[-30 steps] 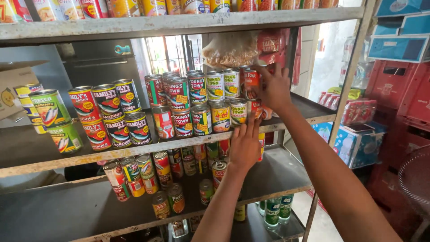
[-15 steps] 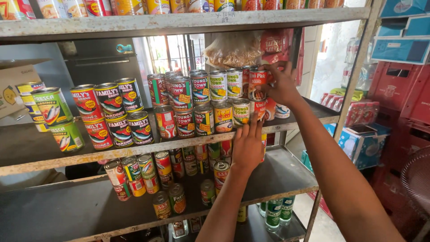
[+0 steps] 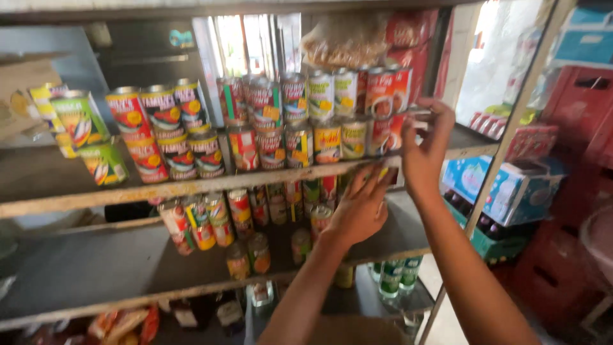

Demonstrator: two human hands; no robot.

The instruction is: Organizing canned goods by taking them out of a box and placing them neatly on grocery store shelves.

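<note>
While most tins already stand two high along the metal shelf (image 3: pixel 191 186), the stacking at its right end looks unfinished. Right hand (image 3: pixel 426 144), fingers spread, touches the red-labelled can (image 3: pixel 391 89) on the upper tier, not clearly gripping. Left hand (image 3: pixel 361 207) sits open-palmed just below the shelf edge, holding nothing. Glossy paper labels, ribbed steel cylinders; worn, dusty shelf boards. Bottles (image 3: pixel 396 278) stand lower down.

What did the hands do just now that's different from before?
The right hand slid down from the top cans to the flat tins at the stack's right end. The left hand stayed at the shelf edge, fingers spread. The stacked cans stayed put.
</note>
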